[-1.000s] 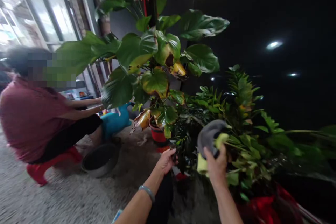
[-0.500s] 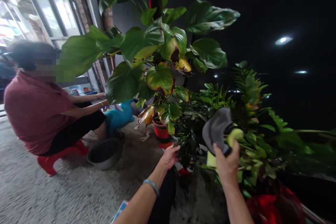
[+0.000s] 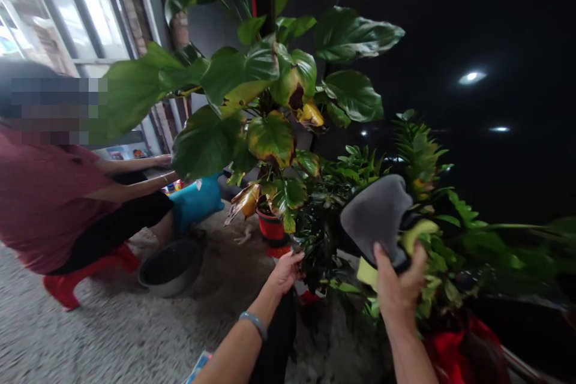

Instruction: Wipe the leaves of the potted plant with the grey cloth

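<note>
Right hand (image 3: 398,285) clenched on a grey and yellow cleaning cloth (image 3: 380,219), pressed to the small-leaved green plant (image 3: 432,240) at near right; left hand (image 3: 285,270) pinching a dark leafy stem (image 3: 315,234) just left of it. Best done with the stem held steady, wiping gently along each leaf, base to tip. Small red plastic pot (image 3: 271,229) holding the broad-leaved yellowing plant (image 3: 270,108); round dark basin (image 3: 170,267) on the floor at left, contents too dim to tell.

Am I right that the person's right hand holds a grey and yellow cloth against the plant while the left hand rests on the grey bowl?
Not quite: in the head view the left hand grips the plant's dark leaves, apart from the grey bowl. The right hand does hold the cloth.
</note>
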A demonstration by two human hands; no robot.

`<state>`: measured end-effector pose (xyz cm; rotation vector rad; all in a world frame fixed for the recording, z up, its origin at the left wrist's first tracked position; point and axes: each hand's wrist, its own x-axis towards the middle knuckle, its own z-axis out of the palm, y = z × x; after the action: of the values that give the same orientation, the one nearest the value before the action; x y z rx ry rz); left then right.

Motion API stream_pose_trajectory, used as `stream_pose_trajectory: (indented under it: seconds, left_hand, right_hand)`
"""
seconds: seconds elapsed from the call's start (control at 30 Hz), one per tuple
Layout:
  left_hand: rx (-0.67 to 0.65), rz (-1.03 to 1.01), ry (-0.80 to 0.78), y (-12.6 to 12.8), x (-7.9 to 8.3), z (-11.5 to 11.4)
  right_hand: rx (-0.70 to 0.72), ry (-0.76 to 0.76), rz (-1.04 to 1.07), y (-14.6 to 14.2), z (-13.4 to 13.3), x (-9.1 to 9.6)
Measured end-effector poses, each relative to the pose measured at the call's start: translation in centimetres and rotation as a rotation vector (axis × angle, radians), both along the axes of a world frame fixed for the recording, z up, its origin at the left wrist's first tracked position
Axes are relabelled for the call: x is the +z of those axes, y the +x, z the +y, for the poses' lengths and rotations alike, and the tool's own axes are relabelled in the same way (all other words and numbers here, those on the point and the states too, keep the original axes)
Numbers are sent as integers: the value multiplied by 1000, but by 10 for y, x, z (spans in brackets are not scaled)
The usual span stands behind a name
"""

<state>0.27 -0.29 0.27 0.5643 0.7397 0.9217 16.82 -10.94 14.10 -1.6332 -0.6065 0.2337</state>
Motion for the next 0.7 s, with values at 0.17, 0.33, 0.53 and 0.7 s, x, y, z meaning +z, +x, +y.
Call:
stream_pose_trajectory:
  seconds: [0.17, 0.33, 0.53, 0.7]
  left_hand:
    - [4, -34, 26, -2, -2, 2]
    - [-16, -27, 63, -3, -1, 2]
    - [-42, 31, 65, 0, 3, -3]
    - [-28, 55, 76, -2, -1, -2]
  right_hand:
    - [357, -130, 136, -22, -7, -76]
    - [399, -146, 205, -17, -54, -69]
    - [45, -6, 120, 5, -9, -18]
    - [347, -67, 208, -40, -16, -59]
